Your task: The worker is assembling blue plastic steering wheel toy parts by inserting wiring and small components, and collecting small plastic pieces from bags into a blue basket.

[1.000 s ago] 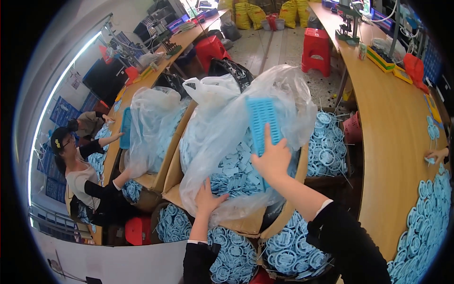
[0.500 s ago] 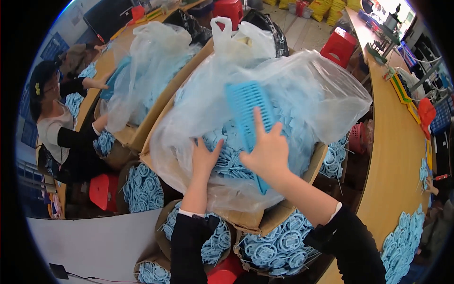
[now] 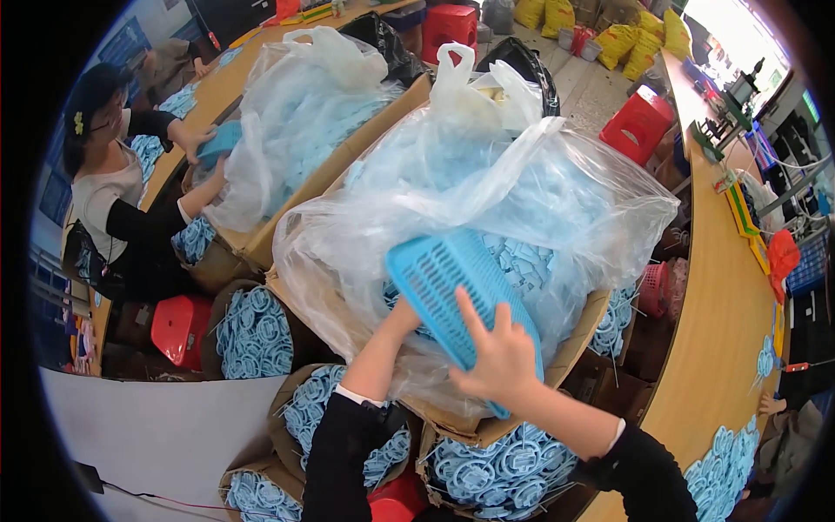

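My right hand (image 3: 503, 355) grips a light-blue slotted plastic basket (image 3: 426, 283), its index finger stretched along the slotted side. The basket is tilted over a large cardboard box (image 3: 581, 337) lined with a clear plastic bag (image 3: 335, 235). Inside the bag lie many small flat light-blue plastic pieces (image 3: 524, 261), partly seen through the film. My left hand (image 3: 398, 324) reaches into the bag's near left side, behind the basket. Its fingers are hidden by the basket, so I cannot see what they touch.
Boxes of light-blue ring-shaped parts (image 3: 500, 470) stand below and at left (image 3: 254, 335). Across on the left, a person (image 3: 113, 191) holds a blue basket (image 3: 219, 143) by another bagged box. A wooden bench (image 3: 696, 348) curves along the right. Red stools (image 3: 637, 124) stand around.
The basket has come lower and nearer, tipping further leftward in my right hand. My left fingers, seen spread on the pieces before, are now behind it. The other person's basket has shifted too.
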Available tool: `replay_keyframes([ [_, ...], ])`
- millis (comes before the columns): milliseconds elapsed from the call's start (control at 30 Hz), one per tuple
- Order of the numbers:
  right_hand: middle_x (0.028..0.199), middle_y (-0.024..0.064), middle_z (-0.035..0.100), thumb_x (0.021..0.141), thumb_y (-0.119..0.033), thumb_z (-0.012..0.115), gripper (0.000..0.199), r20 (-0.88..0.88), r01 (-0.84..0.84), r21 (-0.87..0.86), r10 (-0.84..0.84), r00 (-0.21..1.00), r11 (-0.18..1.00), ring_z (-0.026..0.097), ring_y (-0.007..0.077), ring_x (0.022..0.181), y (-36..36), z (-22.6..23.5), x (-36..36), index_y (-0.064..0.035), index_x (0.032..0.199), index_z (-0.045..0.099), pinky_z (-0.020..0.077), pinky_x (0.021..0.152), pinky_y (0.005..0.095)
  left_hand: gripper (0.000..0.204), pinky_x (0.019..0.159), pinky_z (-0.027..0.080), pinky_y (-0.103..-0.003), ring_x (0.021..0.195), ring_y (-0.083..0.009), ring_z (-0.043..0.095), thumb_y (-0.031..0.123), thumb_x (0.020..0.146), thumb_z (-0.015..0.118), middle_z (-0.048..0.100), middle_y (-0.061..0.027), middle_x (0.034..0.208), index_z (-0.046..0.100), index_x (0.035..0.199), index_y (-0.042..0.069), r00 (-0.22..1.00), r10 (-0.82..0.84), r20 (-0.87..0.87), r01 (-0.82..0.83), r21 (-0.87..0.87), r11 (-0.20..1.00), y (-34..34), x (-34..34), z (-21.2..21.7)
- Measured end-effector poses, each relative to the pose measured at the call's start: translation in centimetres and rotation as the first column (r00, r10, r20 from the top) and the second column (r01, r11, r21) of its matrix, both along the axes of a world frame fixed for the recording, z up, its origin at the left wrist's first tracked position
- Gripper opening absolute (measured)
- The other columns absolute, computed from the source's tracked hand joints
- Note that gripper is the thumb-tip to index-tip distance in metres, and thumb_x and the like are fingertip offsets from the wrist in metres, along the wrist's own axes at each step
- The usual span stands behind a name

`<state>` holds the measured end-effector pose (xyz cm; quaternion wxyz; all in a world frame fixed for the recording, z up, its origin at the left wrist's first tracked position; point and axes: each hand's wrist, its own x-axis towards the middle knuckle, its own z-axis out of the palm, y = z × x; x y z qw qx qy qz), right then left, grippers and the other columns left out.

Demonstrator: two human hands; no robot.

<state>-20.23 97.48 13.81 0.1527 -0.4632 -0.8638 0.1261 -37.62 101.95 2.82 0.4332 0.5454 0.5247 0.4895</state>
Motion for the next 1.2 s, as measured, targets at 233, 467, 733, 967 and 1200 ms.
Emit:
replay_keyframes([
  [233, 0.093, 0.0261, 0.044, 0.055, -0.034, 0.068, 0.092, -0.046, 0.204, -0.108, -0.21, 0.977, 0.973, 0.055, 0.0382, 0.073, 8.2, 1.3, 2.9, -0.0208, 0.136, 0.027, 0.0466, 0.064, 0.0411, 0.051, 0.088, 0.038, -0.04, 0.098, -0.0402, 0.046, 0.026, 0.078, 0.058, 0.045, -0.0228, 0.11, 0.041, 0.112, -0.008, 0.659, 0.506, -0.557, -0.509, 0.166, 0.845, -0.2, -0.5, -0.1],
  [467, 0.093, 0.0246, 0.043, 0.052, -0.035, 0.068, 0.098, 0.012, 0.111, -0.137, -0.111, 0.994, 0.984, 0.054, 0.0358, 0.058, 1.5, 0.3, 1.8, -0.0156, 0.137, 0.023, 0.0475, 0.054, 0.0375, 0.084, 0.087, 0.038, -0.045, 0.101, -0.0459, 0.045, 0.052, 0.067, 0.061, 0.038, -0.0295, 0.116, 0.035, 0.12, -0.007, 0.666, 0.249, -0.703, -0.563, -0.255, 0.786, -0.1, 2.1, 0.6],
  [733, 0.083, 0.0175, 0.048, 0.053, -0.037, 0.064, 0.094, -0.161, 0.217, -0.247, -0.261, 0.952, 0.945, 0.053, 0.0345, 0.077, 9.1, -1.1, 7.7, -0.0274, 0.137, 0.023, 0.0448, 0.071, 0.038, 0.091, 0.09, 0.037, -0.044, 0.106, -0.0389, 0.046, 0.055, 0.061, 0.064, 0.042, -0.0309, 0.115, 0.035, 0.127, 0.0, 0.887, 0.365, -0.283, -0.454, -0.381, 0.805, -0.4, 5.7, 0.1],
  [967, 0.127, 0.0189, 0.043, 0.062, -0.022, 0.058, 0.086, -0.633, -0.04, -0.61, -0.455, 0.627, 0.792, 0.048, 0.0241, 0.109, 10.8, -7.2, 12.6, -0.0145, 0.139, 0.02, 0.0373, 0.089, 0.0306, 0.085, 0.092, 0.038, -0.041, 0.11, -0.0415, 0.044, 0.043, 0.068, 0.064, 0.022, -0.0311, 0.131, 0.027, 0.133, 0.001, 0.863, 0.198, -0.465, -0.239, -0.031, 0.971, 2.9, 18.9, -2.0],
  [1200, 0.12, 0.0175, 0.049, 0.066, -0.024, 0.058, 0.083, -0.635, 0.05, -0.587, -0.498, 0.59, 0.808, 0.053, 0.0252, 0.1, 10.0, -9.3, 15.8, -0.0147, 0.139, 0.02, 0.0393, 0.086, 0.0314, 0.048, 0.08, 0.043, -0.04, 0.092, -0.0373, 0.055, 0.036, 0.072, 0.061, 0.059, -0.0237, 0.095, 0.057, 0.103, -0.001, 0.819, 0.258, -0.512, -0.339, -0.07, 0.938, 2.8, 9.8, 5.0],
])
